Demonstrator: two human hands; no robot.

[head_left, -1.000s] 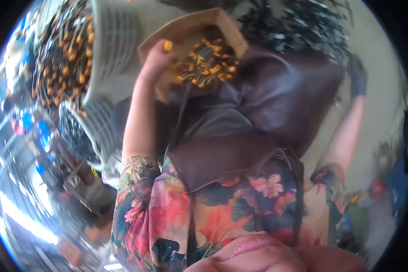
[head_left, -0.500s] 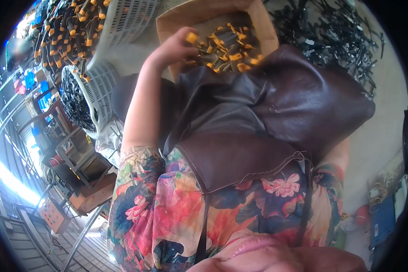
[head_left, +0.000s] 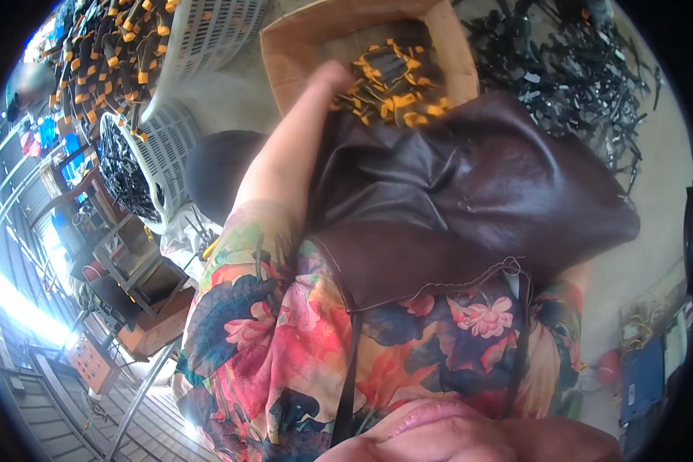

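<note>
My left hand [head_left: 334, 82] reaches over the left side of an open cardboard box [head_left: 460, 58]. It is close against a pile of black handle-like pieces with yellow ends [head_left: 393, 73] inside that box. The fingers are blurred and partly hidden, so whether they hold a piece does not show. A dark brown leather-like apron [head_left: 516, 177] covers my lap and meets the near edge of the box. My right forearm [head_left: 576, 276] passes beneath the apron's right side, and the right hand is hidden.
A heap of black parts [head_left: 562, 85] lies on the floor at the far right. Many yellow-and-black pieces [head_left: 108, 54] fill a large grey basket [head_left: 208, 38] at the far left. A smaller basket [head_left: 169, 146] holds black parts. A round dark seat [head_left: 219, 173] stands beside my left arm.
My left hand has moved slightly right and down into the box. The yellow-ended piece seen at its fingers earlier no longer shows there.
</note>
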